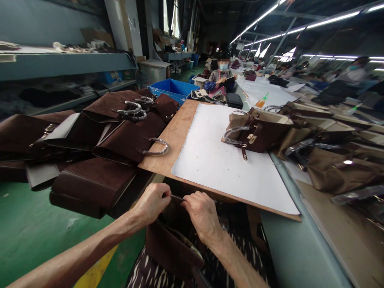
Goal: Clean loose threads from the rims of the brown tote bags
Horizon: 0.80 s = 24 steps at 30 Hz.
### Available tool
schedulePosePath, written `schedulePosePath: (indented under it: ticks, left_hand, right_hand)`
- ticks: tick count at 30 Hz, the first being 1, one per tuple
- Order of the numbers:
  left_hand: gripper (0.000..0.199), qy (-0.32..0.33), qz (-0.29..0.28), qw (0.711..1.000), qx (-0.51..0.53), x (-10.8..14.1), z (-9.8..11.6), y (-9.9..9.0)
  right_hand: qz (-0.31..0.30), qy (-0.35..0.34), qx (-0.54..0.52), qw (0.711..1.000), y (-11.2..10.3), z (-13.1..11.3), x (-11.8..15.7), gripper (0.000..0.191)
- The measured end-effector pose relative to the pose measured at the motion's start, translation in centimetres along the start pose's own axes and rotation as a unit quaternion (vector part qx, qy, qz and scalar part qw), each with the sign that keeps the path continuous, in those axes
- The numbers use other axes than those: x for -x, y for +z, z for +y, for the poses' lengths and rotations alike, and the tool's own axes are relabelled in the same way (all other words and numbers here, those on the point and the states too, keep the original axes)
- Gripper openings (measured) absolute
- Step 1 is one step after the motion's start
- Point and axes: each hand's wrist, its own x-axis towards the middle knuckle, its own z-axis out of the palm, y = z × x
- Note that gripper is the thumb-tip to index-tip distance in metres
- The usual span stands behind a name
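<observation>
Two hands, left and right, pinch one brown bag's rim.

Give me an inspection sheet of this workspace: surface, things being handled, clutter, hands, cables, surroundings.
Surface: a wooden board, partly covered by white paper with small dark specks.
Things: an open dark brown bag on the lap; a handbag with a wrapped handle on the paper.
Clutter: brown bags piled at left; more bags crowded at right.
Hands: left and right both pinch the lap bag's upper edge.
Cables: nothing seen.
Surroundings: blue bin beyond the board, masked person behind, green floor, ceiling strip lights.
</observation>
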Motion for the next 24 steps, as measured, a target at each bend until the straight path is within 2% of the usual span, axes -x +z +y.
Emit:
schedulePosePath:
  ticks: [8,13,14,17,19,21,24]
  left_hand:
    - [0.012,0.017,-0.024,1.000,-0.003,0.2,-0.3,-0.2]
    - [0.010,0.034,-0.066,0.997,-0.033,0.8,1.1,-0.9]
    - [0.020,0.033,-0.074,0.996,-0.040,1.1,1.3,-1.1]
    - [0.067,0.021,-0.092,0.993,-0.066,1.8,1.3,-1.9]
    - [0.082,0.021,-0.108,0.992,-0.069,1.9,0.9,-2.6]
    - [0.076,0.040,-0.147,0.988,-0.038,1.3,0.3,-3.4]
    - [0.049,0.077,-0.253,0.962,0.075,-1.0,-0.4,-4.7]
  right_hand:
    - [-0.021,0.027,0.017,0.999,-0.7,-0.7,-0.5,0.023]
    - [-0.087,0.025,-0.002,0.996,-0.9,-1.8,-1.2,0.016]
    - [-0.099,0.037,0.008,0.994,-0.9,-1.9,-1.2,0.015]
    - [-0.118,0.072,0.062,0.988,-1.4,-1.9,-1.1,0.014]
    - [-0.119,0.074,0.093,0.986,-2.4,-1.8,-0.9,0.017]
    - [-0.114,0.060,0.115,0.985,-4.0,-1.8,-0.8,0.020]
    - [-0.102,0.031,0.139,0.984,-6.6,-2.5,-0.8,0.020]
